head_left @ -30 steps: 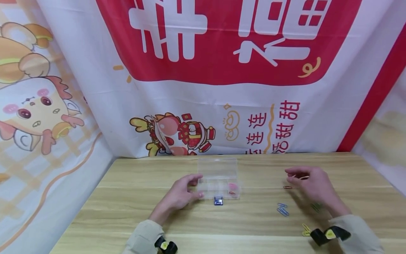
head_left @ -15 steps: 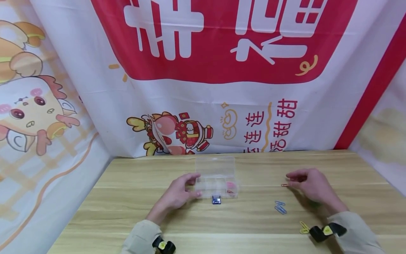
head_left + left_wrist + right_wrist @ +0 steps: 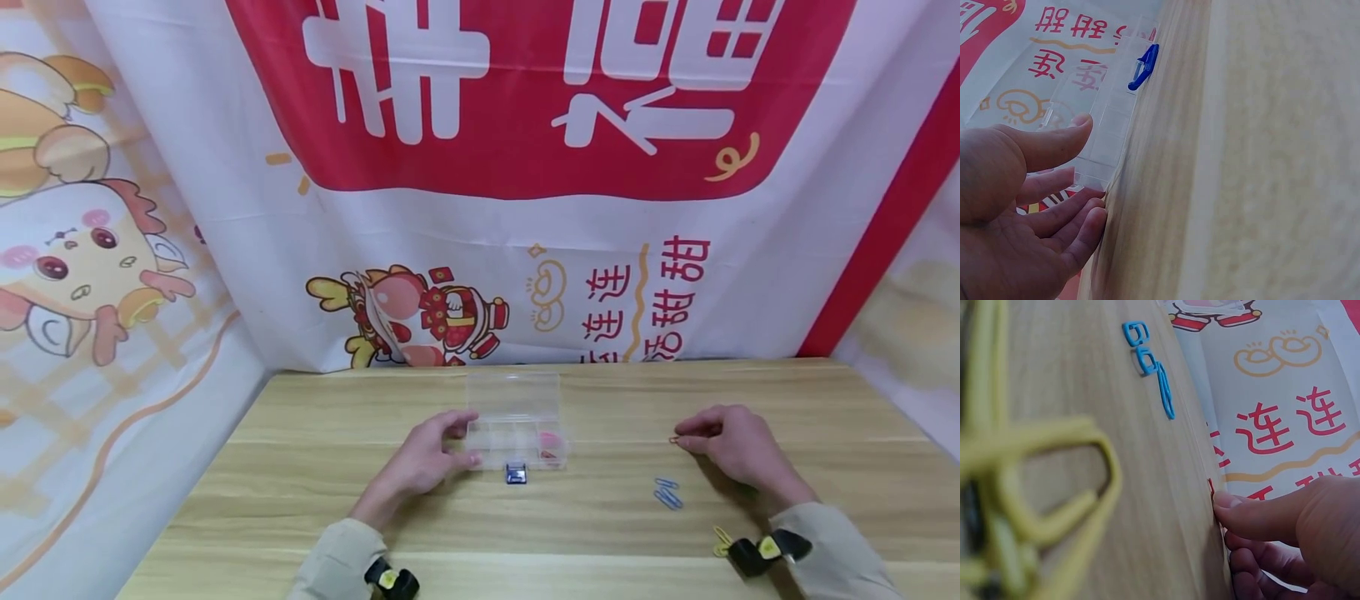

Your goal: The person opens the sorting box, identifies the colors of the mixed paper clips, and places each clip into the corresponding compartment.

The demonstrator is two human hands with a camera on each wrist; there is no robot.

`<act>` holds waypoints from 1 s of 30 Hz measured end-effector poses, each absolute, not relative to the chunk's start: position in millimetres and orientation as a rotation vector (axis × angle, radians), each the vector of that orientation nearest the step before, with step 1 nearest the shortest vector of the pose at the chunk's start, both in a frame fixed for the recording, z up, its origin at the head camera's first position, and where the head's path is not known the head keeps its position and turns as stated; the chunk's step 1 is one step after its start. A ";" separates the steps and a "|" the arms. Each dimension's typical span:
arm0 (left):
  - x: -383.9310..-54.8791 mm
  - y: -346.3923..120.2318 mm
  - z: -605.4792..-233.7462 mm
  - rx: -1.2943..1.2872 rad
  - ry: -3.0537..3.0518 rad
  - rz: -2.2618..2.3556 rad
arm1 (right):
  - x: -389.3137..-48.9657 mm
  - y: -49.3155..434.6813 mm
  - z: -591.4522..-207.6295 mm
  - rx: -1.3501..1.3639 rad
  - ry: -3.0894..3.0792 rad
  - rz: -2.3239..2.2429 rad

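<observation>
Wood-grain counter (image 3: 480, 533), printed cloth (image 3: 517, 225) behind. Your left hand (image 3: 426, 454) grips the left end of the clear box (image 3: 513, 438), whose long axis runs toward your right hand (image 3: 741, 443), well apart. Your right hand, the nearer, pinches the red clip (image 3: 673, 440), left of its knuckles. Half a second earlier those fingertips stood parted; now they meet.

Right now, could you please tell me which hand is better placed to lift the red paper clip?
The right hand, I would judge: it pinches the red paper clip. The left hand is well away, at the left end of the clear box, and would have to reach across.
</observation>
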State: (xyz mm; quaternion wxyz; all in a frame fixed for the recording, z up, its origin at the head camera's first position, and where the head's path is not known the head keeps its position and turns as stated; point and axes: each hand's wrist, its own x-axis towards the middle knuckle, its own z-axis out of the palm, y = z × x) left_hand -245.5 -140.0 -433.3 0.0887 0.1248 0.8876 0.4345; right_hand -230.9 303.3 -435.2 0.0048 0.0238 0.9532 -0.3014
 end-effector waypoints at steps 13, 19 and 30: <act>-242.9 -137.8 -430.5 0.354 2.628 1.316 | -231.4 302.3 -435.2 0.052 2.995 -0.899; -242.7 -138.4 -430.8 0.352 2.622 1.323 | -231.9 300.3 -438.0 -0.048 3.023 -0.895; -242.5 -139.2 -430.0 0.349 2.626 1.312 | -227.7 289.2 -431.8 -0.006 2.952 -1.072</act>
